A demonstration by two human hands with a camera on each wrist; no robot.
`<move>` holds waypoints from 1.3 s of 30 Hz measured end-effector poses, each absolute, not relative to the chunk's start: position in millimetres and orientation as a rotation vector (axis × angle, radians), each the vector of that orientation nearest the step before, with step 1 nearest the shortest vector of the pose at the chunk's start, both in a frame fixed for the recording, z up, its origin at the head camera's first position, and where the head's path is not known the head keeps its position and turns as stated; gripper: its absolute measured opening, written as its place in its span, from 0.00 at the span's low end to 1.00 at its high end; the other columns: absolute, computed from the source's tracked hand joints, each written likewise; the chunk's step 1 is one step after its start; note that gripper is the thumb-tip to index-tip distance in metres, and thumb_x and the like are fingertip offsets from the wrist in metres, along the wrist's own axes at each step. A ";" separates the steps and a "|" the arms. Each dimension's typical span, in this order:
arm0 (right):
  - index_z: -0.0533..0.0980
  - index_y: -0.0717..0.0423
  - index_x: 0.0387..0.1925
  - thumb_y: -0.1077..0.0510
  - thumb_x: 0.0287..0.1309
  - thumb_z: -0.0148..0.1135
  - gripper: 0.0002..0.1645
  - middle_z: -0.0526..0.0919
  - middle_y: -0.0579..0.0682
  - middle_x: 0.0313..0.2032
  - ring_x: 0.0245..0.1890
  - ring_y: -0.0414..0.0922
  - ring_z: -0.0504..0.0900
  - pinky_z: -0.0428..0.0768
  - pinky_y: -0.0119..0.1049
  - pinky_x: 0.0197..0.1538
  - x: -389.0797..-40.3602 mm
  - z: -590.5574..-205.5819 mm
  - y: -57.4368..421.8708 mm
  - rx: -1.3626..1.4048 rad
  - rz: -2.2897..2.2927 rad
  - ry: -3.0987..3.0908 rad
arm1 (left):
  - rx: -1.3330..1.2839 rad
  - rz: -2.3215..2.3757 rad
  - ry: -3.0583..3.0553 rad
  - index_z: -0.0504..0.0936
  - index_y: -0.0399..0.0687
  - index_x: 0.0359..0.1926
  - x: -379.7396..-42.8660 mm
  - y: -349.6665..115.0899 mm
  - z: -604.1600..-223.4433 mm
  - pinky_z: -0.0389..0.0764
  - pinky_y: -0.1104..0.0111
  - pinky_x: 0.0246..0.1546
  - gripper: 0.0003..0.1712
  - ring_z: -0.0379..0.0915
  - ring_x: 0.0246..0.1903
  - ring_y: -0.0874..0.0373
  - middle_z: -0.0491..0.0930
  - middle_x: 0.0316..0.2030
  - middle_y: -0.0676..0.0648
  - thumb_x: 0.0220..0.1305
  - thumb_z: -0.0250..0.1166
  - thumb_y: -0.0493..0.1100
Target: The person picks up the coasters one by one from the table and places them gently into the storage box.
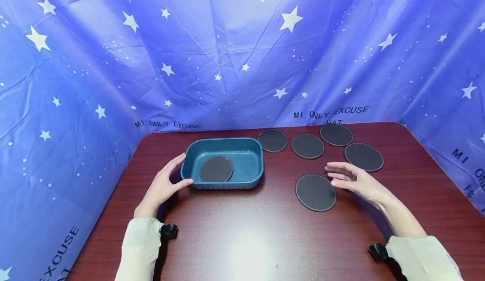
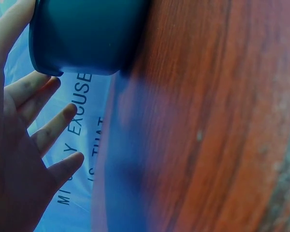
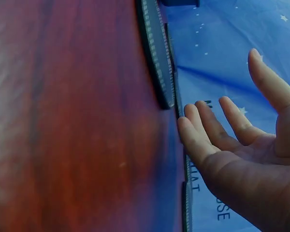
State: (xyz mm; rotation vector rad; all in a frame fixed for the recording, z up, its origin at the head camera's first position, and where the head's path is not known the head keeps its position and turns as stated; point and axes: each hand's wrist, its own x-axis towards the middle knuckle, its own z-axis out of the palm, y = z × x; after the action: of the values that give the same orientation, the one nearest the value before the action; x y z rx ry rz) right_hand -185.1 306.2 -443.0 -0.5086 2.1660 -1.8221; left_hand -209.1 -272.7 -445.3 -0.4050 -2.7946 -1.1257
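Observation:
My left hand is at the left end of a teal rectangular tub, its thumb at the near corner of the rim and its fingertips by the left side. In the left wrist view the fingers are spread and fairly straight beside the tub wall. One black round coaster with a stitched edge lies inside the tub. My right hand hovers over the table, fingers loosely extended and holding nothing. Its fingertips are right by the edge of the nearest loose coaster, also seen edge-on in the right wrist view.
Several more black coasters lie toward the back right, among them one beside the tub, a middle one, a far one and a right one. A blue star-patterned cloth hangs around the dark red wooden table.

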 end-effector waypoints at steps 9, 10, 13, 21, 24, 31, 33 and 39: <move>0.55 0.71 0.72 0.71 0.61 0.61 0.40 0.71 0.30 0.64 0.62 0.21 0.71 0.73 0.16 0.59 -185.1 -450.9 316.4 -0.627 -1.702 2.114 | -0.397 -1.136 -2.800 0.62 0.56 0.75 -211.5 -271.4 -444.8 0.62 0.45 0.72 0.49 0.63 0.72 0.45 0.61 0.75 0.48 0.56 0.75 0.55; 0.54 0.71 0.72 0.71 0.61 0.61 0.42 0.70 0.30 0.65 0.62 0.21 0.70 0.72 0.16 0.60 -186.0 -451.1 317.3 -0.652 -1.683 2.111 | -0.403 -1.137 -2.795 0.62 0.56 0.75 -211.7 -271.1 -444.2 0.62 0.44 0.72 0.49 0.63 0.72 0.44 0.61 0.75 0.48 0.56 0.75 0.55; 0.52 0.72 0.73 0.71 0.59 0.63 0.45 0.66 0.29 0.67 0.64 0.19 0.67 0.70 0.15 0.61 -188.6 -451.2 318.5 -0.724 -1.612 2.123 | -0.404 -1.141 -2.782 0.63 0.55 0.75 -211.6 -270.9 -442.6 0.62 0.44 0.71 0.49 0.63 0.72 0.44 0.62 0.75 0.47 0.56 0.75 0.54; 0.56 0.69 0.73 0.64 0.51 0.73 0.52 0.64 0.47 0.69 0.65 0.16 0.60 0.60 0.10 0.62 -186.2 -446.6 308.9 -0.917 -1.374 2.381 | -0.394 -1.162 -2.785 0.63 0.56 0.75 -210.8 -272.3 -441.8 0.62 0.44 0.72 0.48 0.63 0.72 0.44 0.60 0.76 0.49 0.56 0.75 0.54; 0.59 0.69 0.71 0.59 0.45 0.78 0.55 0.65 0.60 0.67 0.64 0.16 0.58 0.57 0.08 0.61 -183.6 -445.7 301.9 -0.978 -1.258 2.523 | -0.392 -1.159 -2.786 0.63 0.56 0.75 -210.7 -272.8 -441.9 0.62 0.44 0.72 0.48 0.63 0.72 0.44 0.60 0.76 0.48 0.56 0.75 0.54; 0.63 0.62 0.70 0.53 0.36 0.82 0.59 0.69 0.61 0.66 0.64 0.53 0.66 0.67 0.33 0.61 -181.4 -440.9 291.2 -0.883 -0.935 2.755 | -0.387 -1.150 -2.789 0.63 0.56 0.75 -209.8 -274.7 -442.6 0.62 0.44 0.72 0.48 0.63 0.72 0.44 0.60 0.76 0.49 0.56 0.75 0.54; 0.63 0.61 0.70 0.54 0.35 0.82 0.59 0.69 0.60 0.66 0.62 0.57 0.66 0.69 0.44 0.58 -181.4 -440.2 289.4 -0.861 -0.905 2.766 | -0.388 -1.148 -2.792 0.63 0.56 0.75 -209.5 -274.5 -442.8 0.62 0.44 0.72 0.48 0.62 0.72 0.44 0.60 0.76 0.48 0.56 0.75 0.54; 0.61 0.60 0.72 0.59 0.33 0.80 0.61 0.68 0.61 0.63 0.56 0.55 0.64 0.68 0.47 0.52 -182.6 -441.2 284.7 -0.840 -0.912 2.739 | -0.387 -1.145 -2.809 0.62 0.57 0.75 -209.4 -272.9 -444.1 0.62 0.44 0.72 0.49 0.61 0.73 0.45 0.60 0.76 0.50 0.56 0.74 0.55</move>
State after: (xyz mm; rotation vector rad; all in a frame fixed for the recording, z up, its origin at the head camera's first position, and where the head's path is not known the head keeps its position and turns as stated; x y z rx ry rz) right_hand -182.6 284.7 -441.2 -0.8402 2.7394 -0.9118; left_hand -209.4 -272.9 -444.1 -0.3874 -2.8094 -1.1447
